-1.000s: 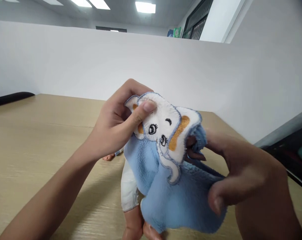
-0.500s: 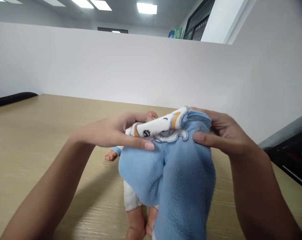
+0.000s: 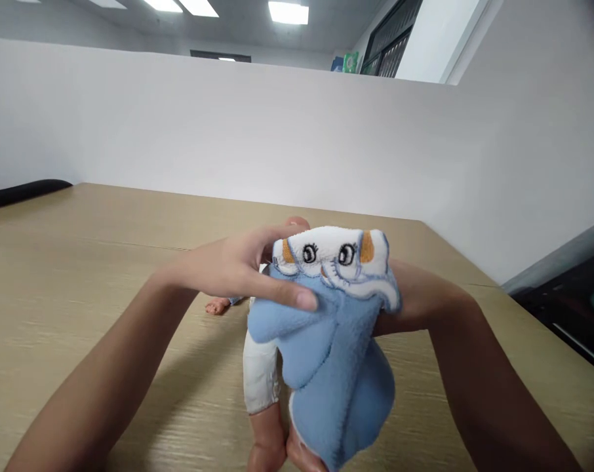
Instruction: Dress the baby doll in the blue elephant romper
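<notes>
Grasping a blue garment [image 3: 326, 334] with the left hand [image 3: 238, 265]; concealing the fingers of the right hand [image 3: 415, 298], leaving its grip impossible to tell; partly covering a doll [image 3: 261, 377].

I log one head-worn view, facing forward and down, close above a flat, tan, wood-grained surface [image 3: 80, 282].

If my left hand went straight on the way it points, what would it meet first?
Probably the blue cloth, which your left hand touches with its thumb. Your right wrist may come next, though depth is unclear.
</notes>
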Action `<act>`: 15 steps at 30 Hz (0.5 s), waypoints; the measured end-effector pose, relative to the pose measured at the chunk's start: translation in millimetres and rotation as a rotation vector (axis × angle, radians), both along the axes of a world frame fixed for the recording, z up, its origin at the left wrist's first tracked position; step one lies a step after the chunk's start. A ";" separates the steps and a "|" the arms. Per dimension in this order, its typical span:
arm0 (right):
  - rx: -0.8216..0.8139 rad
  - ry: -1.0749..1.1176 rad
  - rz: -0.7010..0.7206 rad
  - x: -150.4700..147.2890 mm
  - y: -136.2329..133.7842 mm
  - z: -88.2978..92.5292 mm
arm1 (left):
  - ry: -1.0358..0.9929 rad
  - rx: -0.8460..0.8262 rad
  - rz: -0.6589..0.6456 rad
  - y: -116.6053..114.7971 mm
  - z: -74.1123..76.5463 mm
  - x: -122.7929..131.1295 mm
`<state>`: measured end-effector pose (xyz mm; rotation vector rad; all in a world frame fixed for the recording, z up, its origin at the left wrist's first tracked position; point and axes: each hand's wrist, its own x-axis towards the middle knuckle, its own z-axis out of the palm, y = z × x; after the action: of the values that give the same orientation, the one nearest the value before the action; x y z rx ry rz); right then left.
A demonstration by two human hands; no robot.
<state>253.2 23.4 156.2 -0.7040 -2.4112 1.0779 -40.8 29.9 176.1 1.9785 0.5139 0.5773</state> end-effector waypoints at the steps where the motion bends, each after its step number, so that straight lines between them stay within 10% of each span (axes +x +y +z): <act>1: -0.010 0.007 0.017 1.6 1.2 0.0 | 0.026 -0.013 -0.070 5.3 -2.4 -3.7; 7: -0.051 0.116 0.068 12.8 3.3 -5.4 | 0.069 -0.075 -0.237 17.7 -13.3 -10.3; 15: -0.078 0.076 0.391 -4.2 7.1 1.8 | -0.156 -0.082 -0.136 7.0 -11.4 -1.5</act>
<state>249.1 30.5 158.0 -0.2089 -2.5117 1.3257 -42.2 36.9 164.7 1.8567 0.2994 0.6098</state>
